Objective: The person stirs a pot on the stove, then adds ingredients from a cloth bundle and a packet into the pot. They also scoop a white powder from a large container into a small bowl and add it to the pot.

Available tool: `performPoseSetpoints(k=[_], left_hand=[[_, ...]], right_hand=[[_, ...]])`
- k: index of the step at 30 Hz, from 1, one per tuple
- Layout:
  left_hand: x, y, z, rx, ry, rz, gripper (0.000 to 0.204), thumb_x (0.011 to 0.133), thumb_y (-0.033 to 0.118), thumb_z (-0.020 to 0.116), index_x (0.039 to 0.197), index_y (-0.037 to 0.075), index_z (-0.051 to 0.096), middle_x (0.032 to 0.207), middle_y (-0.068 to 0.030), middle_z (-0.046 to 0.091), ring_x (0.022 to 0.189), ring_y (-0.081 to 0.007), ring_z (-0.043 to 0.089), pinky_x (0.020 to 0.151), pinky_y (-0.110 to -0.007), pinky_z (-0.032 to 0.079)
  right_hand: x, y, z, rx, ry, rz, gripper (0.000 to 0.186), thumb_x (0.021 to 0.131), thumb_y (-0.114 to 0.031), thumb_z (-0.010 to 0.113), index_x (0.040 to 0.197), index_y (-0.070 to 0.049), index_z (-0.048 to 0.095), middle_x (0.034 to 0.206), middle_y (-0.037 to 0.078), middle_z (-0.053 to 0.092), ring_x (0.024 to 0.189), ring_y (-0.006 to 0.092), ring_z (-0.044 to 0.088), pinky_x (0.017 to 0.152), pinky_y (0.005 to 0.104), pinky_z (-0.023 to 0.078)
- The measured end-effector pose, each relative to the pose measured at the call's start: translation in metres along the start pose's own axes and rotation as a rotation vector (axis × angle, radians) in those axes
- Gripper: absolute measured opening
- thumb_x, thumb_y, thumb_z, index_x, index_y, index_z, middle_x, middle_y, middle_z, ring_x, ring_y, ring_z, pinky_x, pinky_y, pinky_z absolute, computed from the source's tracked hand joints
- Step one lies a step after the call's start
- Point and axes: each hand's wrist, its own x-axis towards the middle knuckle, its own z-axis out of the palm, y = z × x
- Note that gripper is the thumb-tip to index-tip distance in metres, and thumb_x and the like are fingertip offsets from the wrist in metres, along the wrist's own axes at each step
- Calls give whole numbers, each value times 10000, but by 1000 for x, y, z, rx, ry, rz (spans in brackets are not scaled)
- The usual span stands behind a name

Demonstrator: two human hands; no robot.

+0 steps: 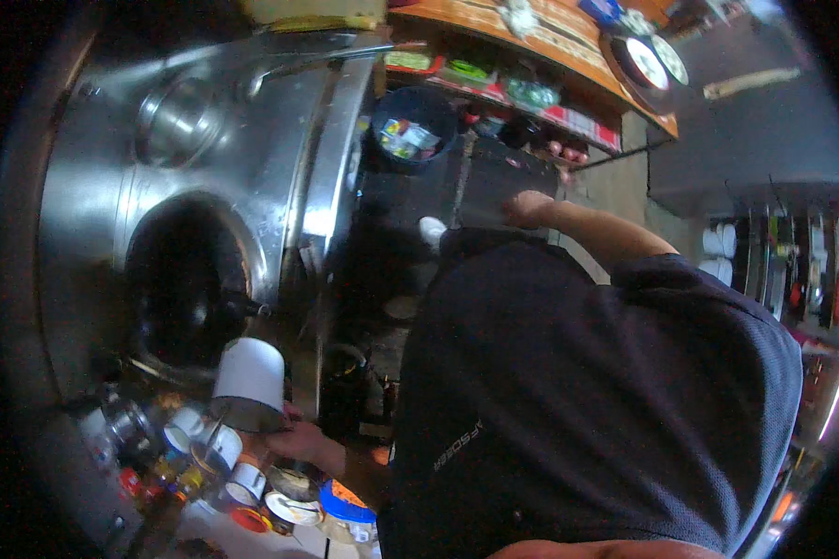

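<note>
At the lower left my left hand [309, 443] is closed at the side of a white cylindrical container [250, 371], which shows a grey, shaded end. The container is beside the near edge of a large dark wok [191, 289] set into the steel stove top. Whether anything is inside the container cannot be seen. My right hand [529, 210] hangs in front of my dark shirt at the upper right, over the dark floor area. Its fingers are blurred and partly hidden, and nothing in it can be made out.
Several white cups [246, 484], small jars and a blue-rimmed bowl [347, 503] crowd the counter below the wok. A round metal lid or basin [179, 121] lies on the steel top. Farther off stand a dark bin [413, 130] with packets and an orange wooden table [559, 37].
</note>
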Motion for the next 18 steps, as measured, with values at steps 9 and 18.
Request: performPoseSetpoints(k=[9,18], left_hand=[[-63,-30,200,1530,-210,652,691,937,465,632,1392,-14,428,1269,-203,584,992,-342,634,743,-415,572],[-212,46,425,-91,-280,-407,614,972,523,521,1258,-19,513,1009,-162,607,750,-251,596,566,-357,482]], right_hand=[[-14,135,84,140,-49,3,387,908,-424,561,1060,-98,702,1034,189,695,995,395,655,864,503,507],[21,322,72,282,-6,46,409,941,-434,546,1115,-84,665,1069,201,680,1014,411,642,871,506,512]])
